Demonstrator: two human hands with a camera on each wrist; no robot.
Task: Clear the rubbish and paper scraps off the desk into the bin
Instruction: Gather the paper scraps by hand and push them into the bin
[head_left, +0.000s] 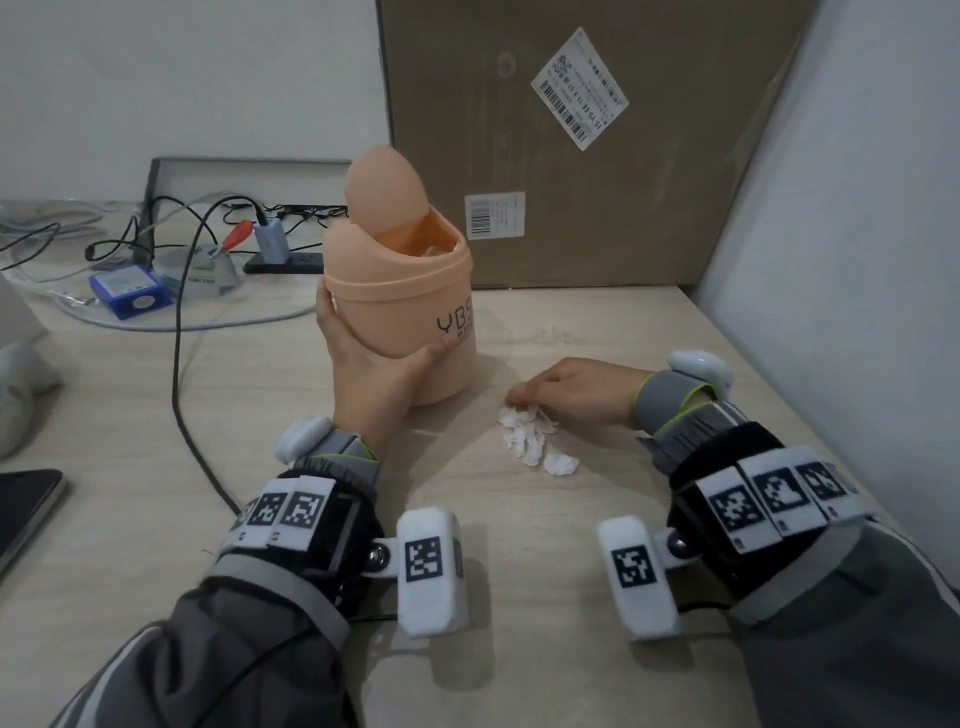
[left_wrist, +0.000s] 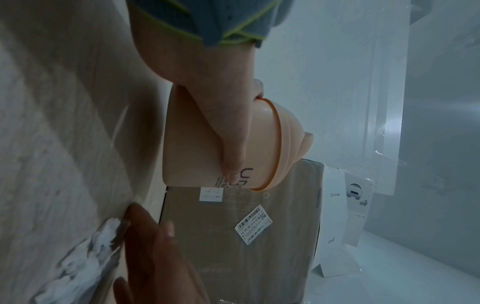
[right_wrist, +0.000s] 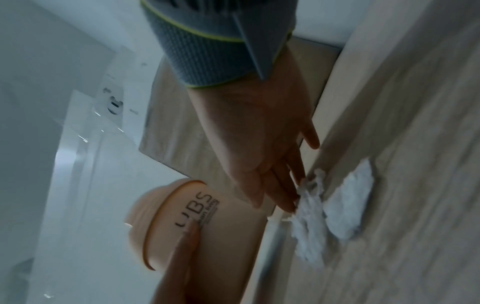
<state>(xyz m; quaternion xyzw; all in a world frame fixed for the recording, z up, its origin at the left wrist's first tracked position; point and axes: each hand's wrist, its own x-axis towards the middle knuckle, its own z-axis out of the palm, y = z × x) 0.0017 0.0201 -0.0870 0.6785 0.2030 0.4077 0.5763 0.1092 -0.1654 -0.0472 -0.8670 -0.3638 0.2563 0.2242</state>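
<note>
Left hand (head_left: 363, 364) wrapped around bin (head_left: 410, 306), lid flap tipped open. Right hand (head_left: 576, 389) flat, fingers straight, touching paper scraps (head_left: 530, 436) on desk (head_left: 130, 426); holding nothing.

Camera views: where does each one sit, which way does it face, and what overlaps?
Head: worn on the head, looks forward and down at the desk; both forearms show, the left hand gripping the peach bin, the right hand at the paper scraps.
Left wrist: looks along the left hand at the bin, cardboard box behind.
Right wrist: looks along the right hand, straight fingers touching the scraps.
Shared: all three show the bin and scraps.
</note>
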